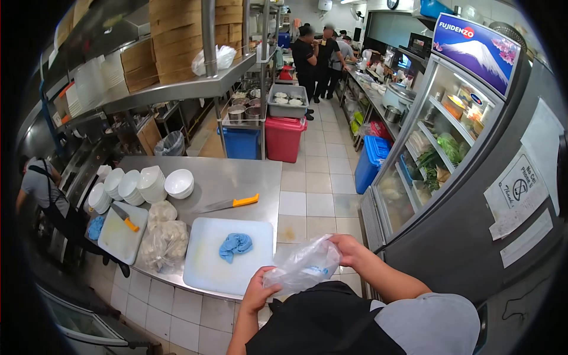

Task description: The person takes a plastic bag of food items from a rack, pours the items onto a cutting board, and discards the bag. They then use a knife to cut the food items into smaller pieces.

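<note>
A clear plastic bag point(303, 264) is stretched between my two hands, just in front of my dark apron. My left hand point(259, 290) pinches its lower left side, close to the corner of the white cutting board point(201, 266). My right hand point(349, 251) grips the bag's upper right edge, fingers closed. On the board lies a crumpled blue cloth point(235, 246). Beyond it a knife with a yellow handle point(245, 200) rests on the steel table. Left of the board sit filled plastic bags point(164, 245) with pale contents.
Stacked white bowls point(151, 184) stand at the table's far left, near a second cutting board point(112, 242) with another knife. A glass-door fridge point(438, 136) rises on my right. A person point(53, 201) stands at left; several people are down the aisle.
</note>
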Motion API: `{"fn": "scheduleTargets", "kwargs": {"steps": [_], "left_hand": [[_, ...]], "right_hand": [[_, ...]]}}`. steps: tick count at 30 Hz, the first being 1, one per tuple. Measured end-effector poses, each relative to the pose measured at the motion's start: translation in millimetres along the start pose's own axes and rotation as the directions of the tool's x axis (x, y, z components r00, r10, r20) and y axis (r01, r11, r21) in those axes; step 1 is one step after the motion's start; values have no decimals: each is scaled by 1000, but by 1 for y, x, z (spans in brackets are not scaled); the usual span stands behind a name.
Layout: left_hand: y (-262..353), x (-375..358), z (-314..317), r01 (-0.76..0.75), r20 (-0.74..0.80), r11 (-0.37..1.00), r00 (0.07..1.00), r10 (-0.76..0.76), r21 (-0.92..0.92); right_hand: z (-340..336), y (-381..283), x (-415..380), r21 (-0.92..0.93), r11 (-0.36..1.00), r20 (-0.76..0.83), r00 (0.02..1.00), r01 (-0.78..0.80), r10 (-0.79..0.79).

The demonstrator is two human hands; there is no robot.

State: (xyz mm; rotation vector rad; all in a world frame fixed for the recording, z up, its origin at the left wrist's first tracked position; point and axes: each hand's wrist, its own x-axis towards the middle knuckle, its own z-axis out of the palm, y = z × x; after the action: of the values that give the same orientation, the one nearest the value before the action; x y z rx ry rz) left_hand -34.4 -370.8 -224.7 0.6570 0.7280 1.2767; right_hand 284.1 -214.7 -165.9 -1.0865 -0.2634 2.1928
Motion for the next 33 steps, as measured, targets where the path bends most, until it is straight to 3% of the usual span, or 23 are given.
{"fn": "scheduleTargets", "kwargs": {"steps": [1,2,3,4,5,7,8,11,12,13,14,15,18,19,22,24,26,28,29,30,31,32,33], "left_hand": [[11,5,-2,37,-77,885,997,-1,465],[17,4,-4,104,-144,562,989,27,820],[12,10,-11,117,-224,523,963,147,844],[15,14,-15,120,-227,514,962,149,849],[19,19,-19,78,-297,600,914,276,796],[20,36,-41,-36,-407,721,806,431,692],[20,40,-58,-33,-398,711,810,431,702],[47,52,-53,-144,-415,988,897,155,58],[53,56,-44,-150,-414,986,895,164,66],[56,60,-31,-149,-324,985,939,114,-84],[56,65,-18,-130,-224,964,971,77,-232],[51,69,-7,-136,-231,965,969,83,-226],[33,74,-3,1,-218,906,970,-103,-424],[17,81,-27,-29,-249,889,964,-96,-457],[9,83,-112,-213,-359,779,933,-17,-590],[51,69,-103,-313,-426,673,905,-4,-670],[103,56,-56,-419,-620,779,783,50,-466],[103,48,-65,-297,-429,884,894,125,-361],[101,44,-70,-183,-210,960,968,138,-214],[99,47,-58,-183,-213,960,967,138,-210],[93,50,-35,-25,-328,957,937,123,288],[88,52,-14,204,-430,703,889,159,682],[92,56,4,317,-445,417,858,257,852]], "right_hand": [[-2,2,-2,-155,984,41,996,85,-79],[-3,5,-5,-299,939,96,985,168,-146],[11,2,-17,-322,927,151,977,192,-150],[29,-3,-28,-315,930,159,976,192,-148],[46,-8,-38,-707,625,249,944,330,-217],[80,-16,-62,-928,-151,370,887,340,-276],[77,-14,-52,-929,-138,370,885,344,-283],[35,-10,17,-818,-559,518,597,137,-612],[14,-7,54,-816,-559,524,591,144,-613],[-4,-5,91,-927,123,173,696,354,-697],[-10,-8,112,-558,743,-118,851,369,-512],[6,-17,107,-70,988,-216,965,138,-150],[1,-6,133,186,978,267,963,-91,39],[8,-11,132,189,978,270,962,-92,38],[42,-35,89,-143,990,477,876,-8,76],[56,-66,71,-776,435,538,840,457,76],[47,-78,87,-810,269,559,824,521,88],[43,-83,105,-816,-330,542,826,474,-155],[41,-84,117,-813,-328,547,823,481,-150],[39,-85,130,-811,-355,581,713,465,-392],[38,-84,138,-816,-375,575,551,440,-604],[47,-84,146,-821,-368,569,562,437,-601],[66,-86,154,-818,257,209,682,514,-701]]}}
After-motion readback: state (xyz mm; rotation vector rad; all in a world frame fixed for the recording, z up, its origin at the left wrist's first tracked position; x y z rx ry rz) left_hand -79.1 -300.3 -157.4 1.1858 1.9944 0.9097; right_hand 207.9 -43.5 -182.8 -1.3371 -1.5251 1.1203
